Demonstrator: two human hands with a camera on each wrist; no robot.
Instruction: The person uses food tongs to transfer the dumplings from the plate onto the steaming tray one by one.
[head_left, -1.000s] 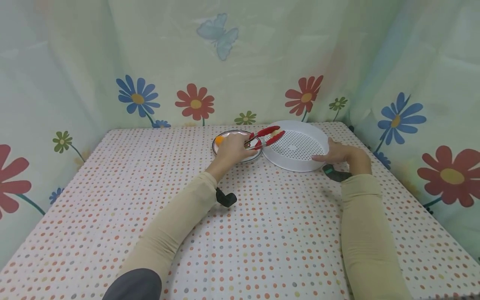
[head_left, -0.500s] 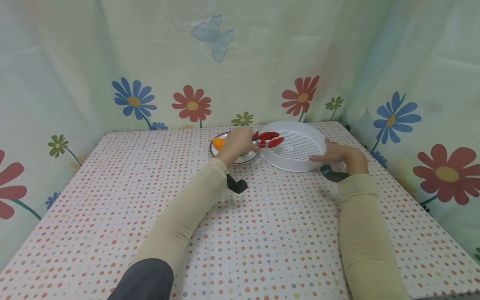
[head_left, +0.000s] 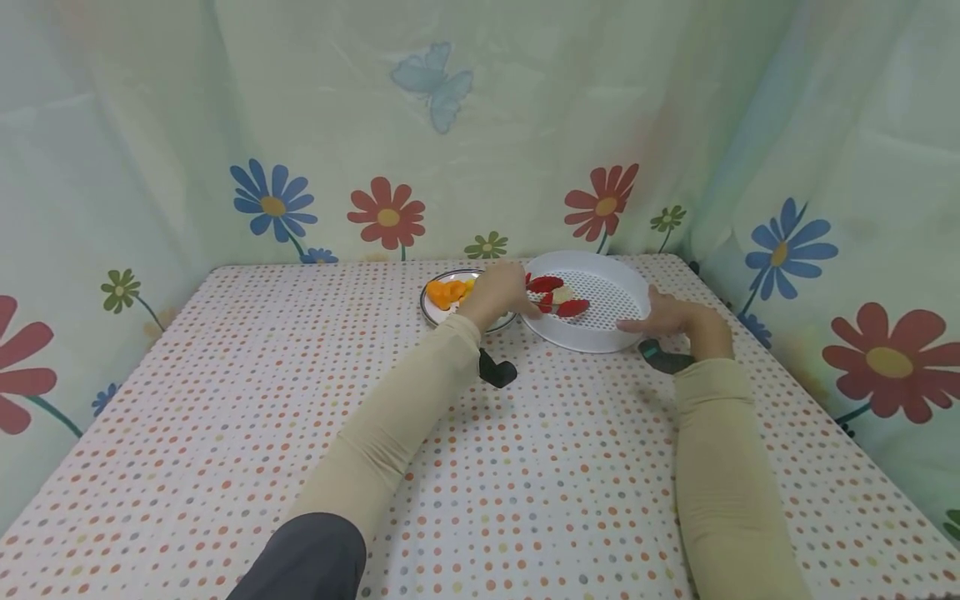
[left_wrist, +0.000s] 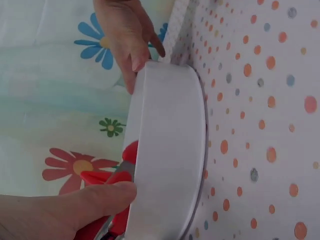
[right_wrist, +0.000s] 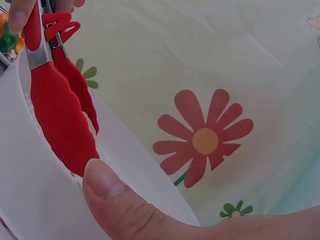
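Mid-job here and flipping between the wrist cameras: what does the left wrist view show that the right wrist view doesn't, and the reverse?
Only the left wrist view: the blue flower on the backdrop, and fingers of the right hand besides its thumb.

Only the right wrist view: the orange pieces and a green piece at the upper left.

Both: the red tongs in the left hand, the white strainer, the right thumb, a red flower and a small green flower.
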